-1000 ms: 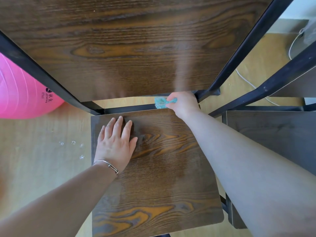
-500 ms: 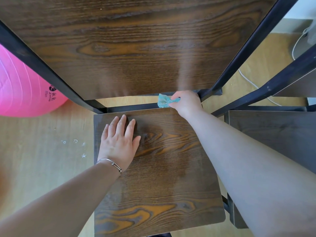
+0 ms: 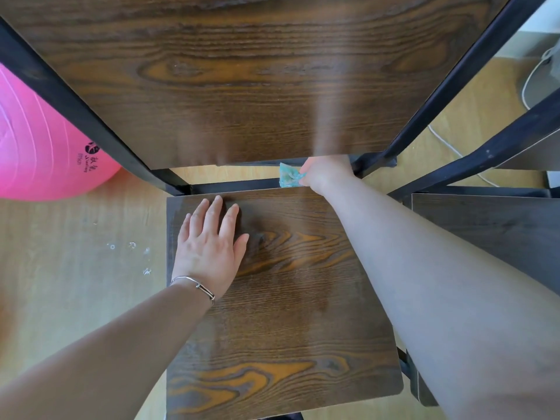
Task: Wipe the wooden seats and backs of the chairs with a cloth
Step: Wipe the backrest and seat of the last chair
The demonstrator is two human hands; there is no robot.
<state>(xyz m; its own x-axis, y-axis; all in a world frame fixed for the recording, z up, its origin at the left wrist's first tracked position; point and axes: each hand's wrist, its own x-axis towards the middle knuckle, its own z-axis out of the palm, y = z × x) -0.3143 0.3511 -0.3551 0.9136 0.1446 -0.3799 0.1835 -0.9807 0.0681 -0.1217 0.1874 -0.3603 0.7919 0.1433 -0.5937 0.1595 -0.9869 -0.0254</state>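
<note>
1. At the rear edge of the seat (image 3: 281,313), toward its right rear corner, the right hand (image 3: 325,174) is closed on a small teal cloth (image 3: 289,176); the fingers are curled round it, and only a crumpled tuft shows on the hand's left side.
2. Cloth position: in the gap between the seat's rear edge and the lower edge of the backrest (image 3: 242,77), just beside the black metal frame (image 3: 448,83). Whether it touches the wood or the crossbar cannot be told.
3. Left hand (image 3: 209,253): laid flat, fingers spread and holding nothing, on the left rear part of the seat; a thin bracelet (image 3: 194,284) circles the wrist. It appears to steady the chair.
4. Handling, as judged: the cloth looks soft, light and easily bunched, so it suits a closed fist with a pad left exposed for contact; a loose hold could let it slip through the gap to the floor (image 3: 75,268).
5. Seat and backrest look rigid, smooth panels that should bear firm pressure; the chair is best held by the seat or frame.
6. Second chair seat (image 3: 491,231) stands just beside, on the right; a pink ball (image 3: 39,147) rests on the floor at left.
</note>
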